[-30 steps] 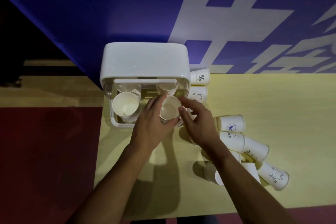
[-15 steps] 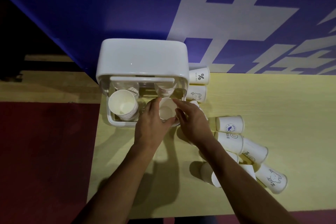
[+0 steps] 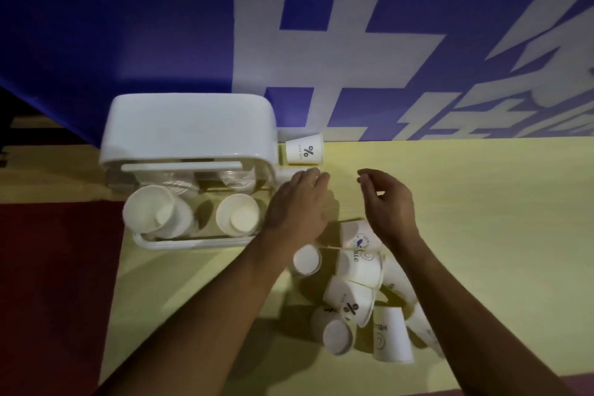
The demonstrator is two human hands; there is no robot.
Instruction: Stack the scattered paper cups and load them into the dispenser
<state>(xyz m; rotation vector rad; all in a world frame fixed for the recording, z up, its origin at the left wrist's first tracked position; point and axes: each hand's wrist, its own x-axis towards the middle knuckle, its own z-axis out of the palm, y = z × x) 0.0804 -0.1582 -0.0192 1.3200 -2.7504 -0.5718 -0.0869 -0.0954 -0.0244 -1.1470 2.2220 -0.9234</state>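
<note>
Left hand [image 3: 299, 202], right hand [image 3: 389, 202] withdrawn; dispenser [image 3: 189, 128] holds paper cups [image 3: 239, 215].

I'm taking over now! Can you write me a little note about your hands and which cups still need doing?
Left hand: open, empty, by the right side of the dispenser.
Right hand: open, empty, over the loose cup pile.
Done: cups sit in the dispenser, a left stack and a right stack.
Left: stack the pile and the percent cup near the wall, then load them.
</note>
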